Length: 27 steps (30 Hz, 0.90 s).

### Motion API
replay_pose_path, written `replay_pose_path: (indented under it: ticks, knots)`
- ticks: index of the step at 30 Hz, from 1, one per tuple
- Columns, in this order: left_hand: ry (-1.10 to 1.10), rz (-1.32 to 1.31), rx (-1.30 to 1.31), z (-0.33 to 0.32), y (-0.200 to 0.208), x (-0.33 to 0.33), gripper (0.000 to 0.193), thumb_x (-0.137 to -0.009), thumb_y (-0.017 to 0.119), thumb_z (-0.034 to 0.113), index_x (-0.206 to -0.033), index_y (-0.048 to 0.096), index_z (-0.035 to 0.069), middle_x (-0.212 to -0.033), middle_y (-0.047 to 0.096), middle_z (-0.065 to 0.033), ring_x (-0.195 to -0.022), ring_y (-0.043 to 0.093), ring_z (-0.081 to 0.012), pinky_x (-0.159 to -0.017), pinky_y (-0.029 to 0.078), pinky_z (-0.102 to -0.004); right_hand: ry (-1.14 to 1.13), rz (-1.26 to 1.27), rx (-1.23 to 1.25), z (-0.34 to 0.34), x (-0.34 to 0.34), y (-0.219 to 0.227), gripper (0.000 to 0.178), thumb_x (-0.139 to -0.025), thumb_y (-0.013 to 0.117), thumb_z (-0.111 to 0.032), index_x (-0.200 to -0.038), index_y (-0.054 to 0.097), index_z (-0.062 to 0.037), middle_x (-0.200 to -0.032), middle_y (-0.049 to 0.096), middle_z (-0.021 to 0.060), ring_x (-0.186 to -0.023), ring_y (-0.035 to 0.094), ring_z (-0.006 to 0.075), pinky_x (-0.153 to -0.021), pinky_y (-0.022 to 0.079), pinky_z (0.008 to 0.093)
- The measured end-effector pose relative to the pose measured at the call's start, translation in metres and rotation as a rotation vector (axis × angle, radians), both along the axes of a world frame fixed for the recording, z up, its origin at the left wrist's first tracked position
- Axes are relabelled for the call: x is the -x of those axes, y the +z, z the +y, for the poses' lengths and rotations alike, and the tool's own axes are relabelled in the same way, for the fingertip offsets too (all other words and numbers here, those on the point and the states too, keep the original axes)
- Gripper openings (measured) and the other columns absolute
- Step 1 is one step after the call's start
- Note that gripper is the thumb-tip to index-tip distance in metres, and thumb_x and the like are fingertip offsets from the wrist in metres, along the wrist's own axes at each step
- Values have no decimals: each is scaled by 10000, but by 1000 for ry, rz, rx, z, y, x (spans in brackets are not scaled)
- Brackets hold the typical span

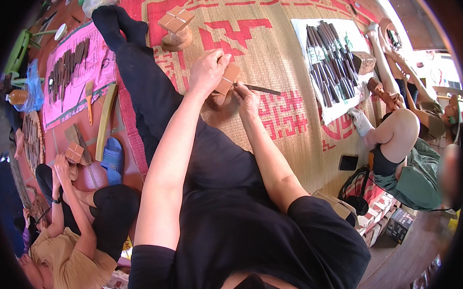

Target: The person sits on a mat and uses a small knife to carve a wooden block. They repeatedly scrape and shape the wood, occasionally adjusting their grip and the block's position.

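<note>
A reddish-brown block (226, 82) with a pale line across its top sits on a rounded wooden stand (221, 102) in front of me. My left hand (207, 72) is closed at the block's upper left side. Its curled fingers hide what they grip, if anything. My right hand (247, 100) pinches a slim dark tool (264, 89) at the block's right side. One end of the tool sticks out to the right past my fingers; its other end is hidden at the block.
Another block (176, 19) on a stand is beyond my left hand. Dark-handled tools (330, 61) lie on a white cloth at right, more on a pink cloth (51, 113) at left. People sit on both sides. A phone (348, 162) and blue sandal (112, 159) lie nearby.
</note>
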<state>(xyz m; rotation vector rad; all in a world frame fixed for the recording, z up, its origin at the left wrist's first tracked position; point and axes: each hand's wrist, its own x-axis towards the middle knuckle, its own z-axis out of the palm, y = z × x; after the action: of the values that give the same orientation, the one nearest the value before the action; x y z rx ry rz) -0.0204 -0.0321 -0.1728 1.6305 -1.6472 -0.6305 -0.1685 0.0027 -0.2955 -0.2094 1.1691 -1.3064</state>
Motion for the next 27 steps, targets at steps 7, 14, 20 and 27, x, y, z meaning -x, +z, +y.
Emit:
replay_pose_path:
  ticks: [7,14,20,27]
  knots:
    - [1,5,-14,-1,1,1,340,-900,518,382,-836,595,57,-740,613,-127,-720,607,-302,-635,448,-385,-39,-104,11,4,9,-1,192,-787,664,-25,-946,557,-12,-873,647,114,-738,640,214,-686,543,314]
    - [-12,7,-5,-1,-3,4,340,-898,522,380,-837,597,54,-731,614,-131,-711,609,-298,-628,446,-388,-57,-107,14,2,15,-17,185,-789,661,-14,-949,574,24,-895,650,110,-755,632,196,-692,546,307]
    - [-7,-13,25,2,-1,-1,347,-902,516,384,-841,597,52,-726,608,-125,-702,602,-295,-635,447,-381,11,-44,28,8,1,0,193,-804,630,21,-993,599,38,-893,639,112,-774,637,197,-699,549,296]
    - [-5,21,-7,-2,-2,7,335,-896,528,382,-853,606,58,-748,615,-131,-728,611,-302,-647,455,-389,-75,-192,54,3,14,-15,219,-805,633,7,-1016,582,36,-913,631,107,-812,635,222,-727,559,334]
